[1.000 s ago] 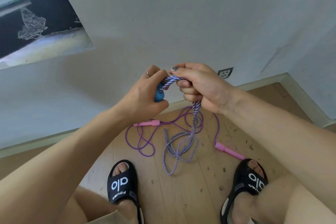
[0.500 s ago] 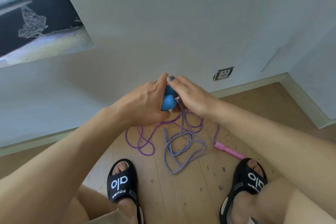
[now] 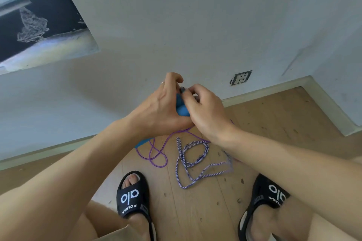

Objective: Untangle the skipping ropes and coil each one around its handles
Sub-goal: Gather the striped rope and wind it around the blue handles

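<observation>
My left hand (image 3: 162,107) grips the blue handles (image 3: 181,108) of the blue-and-white striped rope, held in front of the wall. My right hand (image 3: 205,111) is pressed against them from the right, its fingers curled at the handles' top; the rope in its grip is mostly hidden. The loose part of the striped rope (image 3: 193,154) lies in loops on the wooden floor between my feet, one blurred strand rising under my right forearm. The purple rope (image 3: 156,152) lies looped on the floor to the left, its handles hidden by my arms.
My feet in black sandals (image 3: 132,197) (image 3: 270,195) stand on either side of the ropes. The wall and skirting run close behind, with a socket (image 3: 240,78) low on the wall. A dark window frame (image 3: 29,15) is at upper left.
My right hand has circled the blue handles, from above them with a rope turn to curled at their top. The striped loops on the floor have shifted and shortened.
</observation>
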A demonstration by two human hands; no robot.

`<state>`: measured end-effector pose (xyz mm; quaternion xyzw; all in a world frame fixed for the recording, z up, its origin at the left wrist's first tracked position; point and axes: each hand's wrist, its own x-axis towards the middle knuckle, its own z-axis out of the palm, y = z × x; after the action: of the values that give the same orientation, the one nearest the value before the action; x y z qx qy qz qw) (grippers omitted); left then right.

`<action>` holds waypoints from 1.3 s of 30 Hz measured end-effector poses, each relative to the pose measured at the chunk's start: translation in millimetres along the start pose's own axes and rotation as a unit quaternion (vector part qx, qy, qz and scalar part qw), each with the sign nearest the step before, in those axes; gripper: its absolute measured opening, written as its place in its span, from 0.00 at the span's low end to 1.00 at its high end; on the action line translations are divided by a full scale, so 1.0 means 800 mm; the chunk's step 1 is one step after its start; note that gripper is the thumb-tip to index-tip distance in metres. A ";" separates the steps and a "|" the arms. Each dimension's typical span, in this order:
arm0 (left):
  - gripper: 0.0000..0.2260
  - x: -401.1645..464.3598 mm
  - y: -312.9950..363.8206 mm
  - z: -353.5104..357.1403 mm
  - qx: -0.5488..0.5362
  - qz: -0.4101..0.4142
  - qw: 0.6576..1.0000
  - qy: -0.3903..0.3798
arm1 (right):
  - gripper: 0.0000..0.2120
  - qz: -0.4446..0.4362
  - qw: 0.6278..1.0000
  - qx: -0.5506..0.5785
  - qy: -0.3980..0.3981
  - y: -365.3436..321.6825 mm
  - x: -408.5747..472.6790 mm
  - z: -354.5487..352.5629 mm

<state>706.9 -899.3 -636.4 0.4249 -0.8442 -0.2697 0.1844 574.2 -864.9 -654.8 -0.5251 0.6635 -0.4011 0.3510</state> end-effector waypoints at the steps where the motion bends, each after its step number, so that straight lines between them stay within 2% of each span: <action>1: 0.35 -0.001 0.000 -0.001 -0.003 -0.005 1.000 0.000 | 0.14 0.000 1.000 -0.004 0.005 0.003 0.005 -0.001; 3: 0.35 -0.001 -0.004 -0.003 0.033 -0.024 0.999 -0.022 | 0.15 -0.003 1.000 -0.008 0.030 0.005 0.015 -0.009; 6: 0.21 0.000 -0.018 -0.006 0.138 -0.076 0.985 -0.069 | 0.19 -0.002 0.999 -0.015 0.051 0.010 0.027 -0.021; 8: 0.14 0.000 -0.024 -0.008 0.153 -0.100 0.981 -0.069 | 0.18 -0.004 0.999 -0.022 0.043 0.013 0.029 -0.024; 12: 0.12 -0.003 -0.022 -0.010 0.174 -0.103 0.976 -0.075 | 0.19 -0.002 0.999 -0.020 0.043 0.015 0.032 -0.029; 16: 0.07 0.003 -0.021 -0.016 0.313 -0.069 0.947 -0.011 | 0.20 0.019 0.999 -0.013 0.040 0.015 0.035 -0.034; 19: 0.07 0.005 -0.021 -0.013 0.348 -0.040 0.937 0.003 | 0.21 0.026 0.999 -0.018 0.044 0.012 0.035 -0.035; 26: 0.07 -0.006 -0.029 -0.014 0.283 -0.062 0.955 0.069 | 0.21 0.018 0.998 -0.020 0.048 0.000 0.029 -0.035; 29: 0.06 -0.006 -0.026 -0.016 0.270 -0.072 0.958 0.068 | 0.21 0.034 0.999 -0.009 0.024 -0.001 0.032 -0.037; 33: 0.08 -0.003 -0.025 -0.027 0.235 -0.086 0.968 0.028 | 0.25 0.070 0.996 0.025 -0.055 0.001 0.044 -0.051; 37: 0.07 -0.007 -0.013 -0.039 0.117 -0.106 0.986 -0.055 | 0.24 0.013 0.998 0.051 -0.021 -0.002 0.057 -0.069; 39: 0.09 -0.008 -0.005 -0.038 0.061 -0.141 0.984 -0.094 | 0.24 -0.010 0.998 0.058 -0.003 -0.002 0.060 -0.069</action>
<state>729.2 -905.0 -615.7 0.5230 -0.8042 -0.2797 0.0377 515.9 -903.4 -631.3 -0.5119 0.6329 -0.4406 0.3784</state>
